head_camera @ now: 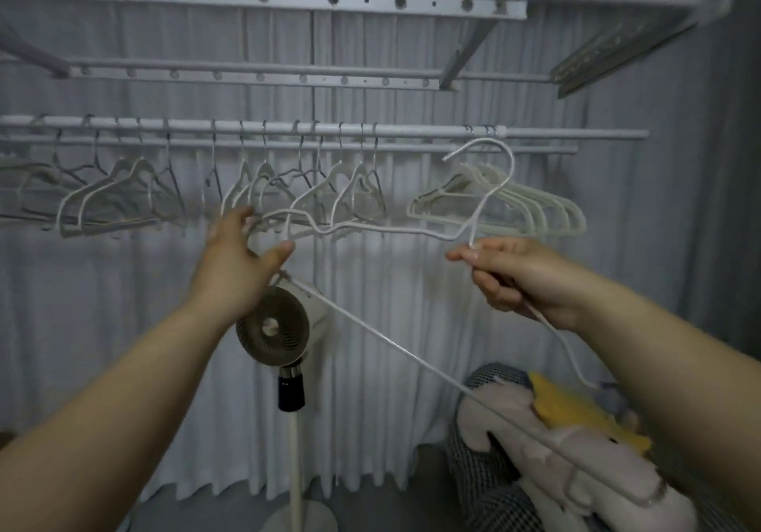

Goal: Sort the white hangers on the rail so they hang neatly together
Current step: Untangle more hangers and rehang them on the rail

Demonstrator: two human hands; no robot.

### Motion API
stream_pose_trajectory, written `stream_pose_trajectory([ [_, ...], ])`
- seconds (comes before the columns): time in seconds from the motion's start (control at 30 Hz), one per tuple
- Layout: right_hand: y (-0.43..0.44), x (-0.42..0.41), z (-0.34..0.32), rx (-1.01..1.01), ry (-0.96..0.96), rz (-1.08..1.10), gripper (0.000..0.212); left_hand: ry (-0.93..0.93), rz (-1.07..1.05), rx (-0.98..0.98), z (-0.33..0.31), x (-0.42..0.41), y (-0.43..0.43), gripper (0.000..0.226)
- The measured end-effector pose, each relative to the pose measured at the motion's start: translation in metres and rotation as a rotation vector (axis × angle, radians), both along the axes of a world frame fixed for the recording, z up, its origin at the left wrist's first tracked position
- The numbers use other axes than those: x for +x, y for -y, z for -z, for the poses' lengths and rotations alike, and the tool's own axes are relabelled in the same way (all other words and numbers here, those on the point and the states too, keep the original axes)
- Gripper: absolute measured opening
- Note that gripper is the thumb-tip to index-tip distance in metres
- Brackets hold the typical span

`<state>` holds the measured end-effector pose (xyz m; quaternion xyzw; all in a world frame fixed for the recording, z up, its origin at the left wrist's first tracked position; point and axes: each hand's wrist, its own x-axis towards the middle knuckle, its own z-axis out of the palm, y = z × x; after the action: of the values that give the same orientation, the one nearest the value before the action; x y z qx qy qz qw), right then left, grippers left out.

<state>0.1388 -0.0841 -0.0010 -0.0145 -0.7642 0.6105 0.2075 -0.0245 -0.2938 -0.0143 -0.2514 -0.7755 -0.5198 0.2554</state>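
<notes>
Hangers (pixel 514 206) hang on the rail (pixel 288 128); my right hand (pixel 519 276) pinches one wire hanger (pixel 370 231), my left hand (pixel 243 259) is spread open by it

Pedestal fan (pixel 272 327) — grey curtain (pixel 123 305) behind

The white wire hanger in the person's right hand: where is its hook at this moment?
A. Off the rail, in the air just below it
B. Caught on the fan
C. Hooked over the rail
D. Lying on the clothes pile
A. The right hand holds the wire hanger by its neck, and its hook curves free just below the rail, in front of the bunched hangers.
</notes>
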Motion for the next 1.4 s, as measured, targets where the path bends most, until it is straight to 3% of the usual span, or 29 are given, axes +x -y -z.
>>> stream_pose_trajectory([
  [0.17,0.009,0.04,-0.014,-0.064,-0.02,0.079,0.018,-0.039,0.034,-0.2,0.007,0.031,-0.033,0.056],
  [0.27,0.007,0.046,-0.02,-0.089,-0.062,0.143,0.019,-0.066,0.088,-0.215,0.012,0.047,-0.051,0.045],
  [0.43,0.006,0.036,-0.029,-0.162,-0.123,0.23,0.03,0.0,0.499,-0.128,0.008,0.08,-0.079,0.016],
  [0.63,-0.004,-0.006,-0.031,-0.236,-0.063,0.265,0.03,0.261,0.881,-0.078,0.004,0.108,-0.091,0.03],
  [0.77,-0.017,-0.043,-0.03,-0.304,-0.079,0.244,0.029,0.442,0.914,-0.154,0.001,0.109,-0.094,0.037],
  [0.87,-0.026,-0.07,-0.031,-0.258,-0.075,0.256,0.016,0.534,0.937,-0.186,0.001,0.101,-0.101,0.039],
  [1.1,-0.047,-0.127,-0.034,-0.18,-0.058,0.136,0.01,0.552,0.853,-0.078,-0.004,0.06,-0.129,0.016],
  [1.23,-0.073,-0.152,-0.043,-0.002,-0.065,0.214,0.018,0.451,0.716,-0.02,-0.009,0.025,-0.152,0.021],
  [1.33,-0.097,-0.162,-0.051,0.378,-0.108,0.401,0.038,0.415,0.691,-0.009,-0.016,0.002,-0.17,0.025],
  [1.4,-0.114,-0.161,-0.058,0.704,-0.149,0.56,0.038,0.396,0.684,-0.033,-0.024,-0.011,-0.182,0.025],
])
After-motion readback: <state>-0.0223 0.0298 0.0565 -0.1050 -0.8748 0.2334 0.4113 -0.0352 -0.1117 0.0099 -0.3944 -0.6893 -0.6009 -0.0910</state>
